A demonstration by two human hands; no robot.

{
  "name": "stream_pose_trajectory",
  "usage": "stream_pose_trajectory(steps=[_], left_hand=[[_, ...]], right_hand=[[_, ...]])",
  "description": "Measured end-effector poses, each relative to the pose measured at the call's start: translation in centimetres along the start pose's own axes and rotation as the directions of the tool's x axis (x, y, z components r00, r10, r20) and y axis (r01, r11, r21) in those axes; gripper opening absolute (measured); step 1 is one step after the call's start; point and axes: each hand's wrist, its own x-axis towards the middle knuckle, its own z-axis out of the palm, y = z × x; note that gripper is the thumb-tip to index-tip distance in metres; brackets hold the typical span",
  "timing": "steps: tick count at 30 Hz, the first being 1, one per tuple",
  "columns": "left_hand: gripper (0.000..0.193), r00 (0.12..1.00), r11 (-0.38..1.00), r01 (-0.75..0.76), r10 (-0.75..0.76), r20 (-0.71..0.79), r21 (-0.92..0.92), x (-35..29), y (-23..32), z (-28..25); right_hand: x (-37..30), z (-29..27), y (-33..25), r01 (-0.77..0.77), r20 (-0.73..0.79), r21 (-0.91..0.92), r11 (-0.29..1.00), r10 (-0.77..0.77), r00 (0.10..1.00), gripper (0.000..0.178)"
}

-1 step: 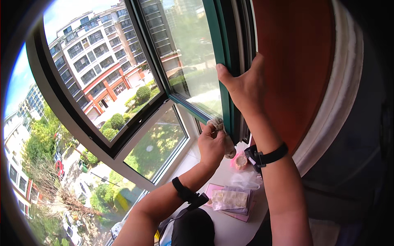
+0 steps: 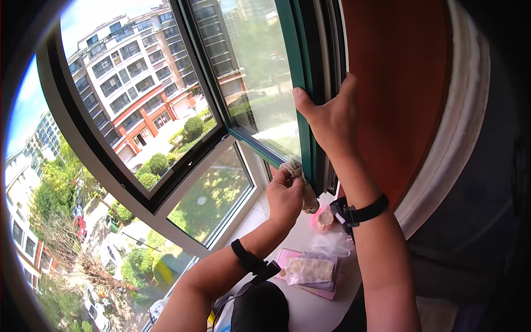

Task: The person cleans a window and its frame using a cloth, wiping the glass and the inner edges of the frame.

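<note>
An open window sash (image 2: 303, 72) with a green frame stands in front of me, swung inward on the right. High on its outer edge is my right hand (image 2: 332, 113), thumb on the green face and fingers round the far side. Lower down, my left hand (image 2: 286, 193) pinches a crumpled greyish-beige cloth (image 2: 310, 203) against the sash's bottom rail, near the lower corner. Part of the cloth hangs below the fingers. The sash's glass pane (image 2: 257, 72) looks hazy with reflections. Black straps with small devices circle both forearms.
Below the sash, the white sill (image 2: 260, 232) carries a folded patterned cloth (image 2: 310, 269) on a pink flat item, a clear plastic bag (image 2: 331, 243) and a round pink-wrapped object (image 2: 324, 219). A fixed lower pane (image 2: 213, 191) is at left; a reddish-brown panel (image 2: 395, 83) stands right.
</note>
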Motion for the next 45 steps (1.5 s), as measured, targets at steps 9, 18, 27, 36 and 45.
stream_pose_trajectory(steps=[9,18,27,36,45], left_hand=[[0.018,0.987,0.995,0.058,-0.045,0.153,-0.082,1.1,1.4,-0.9],[0.013,0.935,0.902,-0.355,0.347,0.076,0.247,1.6,-1.3,-0.8],[0.016,0.757,0.545,-0.562,0.642,0.121,0.623,8.5,-3.5,-4.1],[0.017,0.791,0.489,-0.391,0.612,0.013,0.779,23.6,-8.1,-11.6],[0.016,0.883,0.462,-0.203,0.468,-0.043,0.864,29.5,-8.1,-13.3]], right_hand=[[0.4,-0.9,-0.1,0.015,0.017,-0.044,0.999,-0.014,1.000,0.082],[0.4,-0.5,-0.1,-0.010,0.015,0.070,0.997,0.009,1.000,0.077],[0.4,-0.9,0.2,-0.038,0.116,0.103,0.994,0.026,0.993,0.076],[-0.1,-1.1,0.1,-0.011,0.118,0.197,0.980,-0.013,0.993,0.071],[0.1,-1.2,-0.2,0.004,0.111,0.129,0.992,-0.019,0.994,0.073]])
